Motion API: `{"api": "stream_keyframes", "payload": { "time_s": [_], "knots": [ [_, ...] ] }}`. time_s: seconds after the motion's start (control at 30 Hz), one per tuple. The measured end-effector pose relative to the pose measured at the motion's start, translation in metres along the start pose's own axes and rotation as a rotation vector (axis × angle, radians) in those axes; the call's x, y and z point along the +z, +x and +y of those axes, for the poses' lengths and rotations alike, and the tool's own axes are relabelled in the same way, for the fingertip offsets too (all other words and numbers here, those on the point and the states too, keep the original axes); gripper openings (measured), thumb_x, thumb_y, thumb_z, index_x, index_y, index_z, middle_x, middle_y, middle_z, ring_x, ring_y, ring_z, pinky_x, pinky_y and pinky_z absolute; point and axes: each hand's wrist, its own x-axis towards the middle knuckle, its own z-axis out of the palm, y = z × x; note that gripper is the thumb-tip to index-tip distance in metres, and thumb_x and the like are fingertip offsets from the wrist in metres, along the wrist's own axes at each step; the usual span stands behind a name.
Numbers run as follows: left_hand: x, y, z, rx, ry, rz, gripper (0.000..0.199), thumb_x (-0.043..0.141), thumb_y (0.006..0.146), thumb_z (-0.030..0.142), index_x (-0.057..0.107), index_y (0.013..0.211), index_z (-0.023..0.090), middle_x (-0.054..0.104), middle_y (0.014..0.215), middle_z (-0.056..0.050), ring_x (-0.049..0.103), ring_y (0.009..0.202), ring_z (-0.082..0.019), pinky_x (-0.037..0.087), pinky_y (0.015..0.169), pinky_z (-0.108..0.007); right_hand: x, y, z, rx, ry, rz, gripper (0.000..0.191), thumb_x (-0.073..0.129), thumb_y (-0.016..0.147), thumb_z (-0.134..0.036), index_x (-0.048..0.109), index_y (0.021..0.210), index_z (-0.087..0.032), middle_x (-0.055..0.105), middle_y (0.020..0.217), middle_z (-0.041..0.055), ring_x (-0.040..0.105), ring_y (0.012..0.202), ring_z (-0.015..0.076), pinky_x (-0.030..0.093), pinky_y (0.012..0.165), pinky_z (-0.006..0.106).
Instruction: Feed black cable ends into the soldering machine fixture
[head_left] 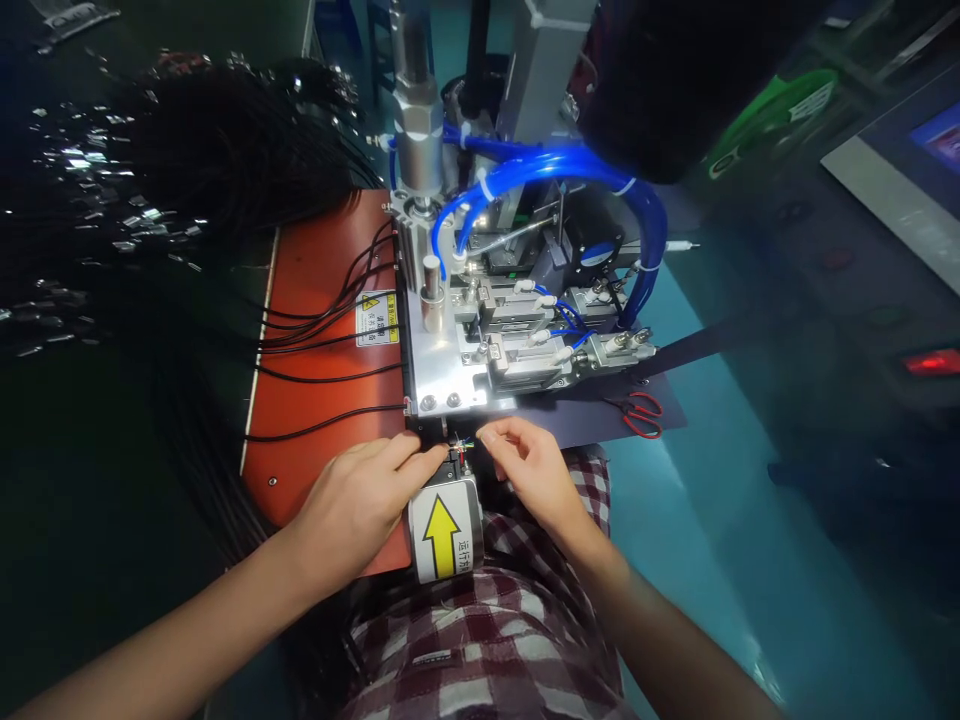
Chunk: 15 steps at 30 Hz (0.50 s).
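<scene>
Small coloured wire ends (pixel 463 443) stick out at a little fixture in front of the machine (pixel 442 370). From the left, my left hand (pixel 364 500) reaches in with fingers pressed together at that fixture; what lies under the fingertips is hidden. On the other side, my right hand (pixel 534 470) pinches thumb and forefinger together at the tips of the wires. Just below both hands is a white label with a yellow arrow (pixel 442 535) on a rounded housing.
Several black cables (pixel 322 372) cross an orange board (pixel 315 450) to the machine. A large bundle of black cables (pixel 195 150) with shiny ends lies at the left. Blue air hoses (pixel 555 165) arch above. Red-handled scissors (pixel 643 414) rest on a dark plate at the right.
</scene>
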Motion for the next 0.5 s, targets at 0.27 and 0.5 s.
{"api": "stream_keyframes", "payload": {
  "time_s": [0.27, 0.5],
  "knots": [
    [0.001, 0.002, -0.001, 0.012, -0.021, 0.020, 0.031, 0.034, 0.092, 0.012, 0.058, 0.111, 0.014, 0.063, 0.088, -0.009, 0.061, 0.070, -0.021, 0.050, 0.057, -0.031, 0.016, -0.007, 0.001, -0.360, -0.298, 0.163, 0.013, 0.054, 0.084, -0.024, 0.057, 0.073, -0.018, 0.053, 0.068, -0.0003, 0.047, 0.058, 0.0121, 0.038, 0.057, 0.026],
    [0.000, 0.001, 0.000, 0.001, -0.024, 0.005, 0.031, 0.037, 0.090, 0.010, 0.058, 0.112, 0.015, 0.062, 0.088, -0.008, 0.060, 0.069, -0.020, 0.048, 0.056, -0.030, 0.016, -0.008, 0.005, -0.364, -0.352, 0.151, 0.014, 0.048, 0.088, -0.023, 0.054, 0.075, -0.018, 0.054, 0.071, 0.0000, 0.049, 0.061, 0.0128, 0.038, 0.060, 0.026]
  ]
}}
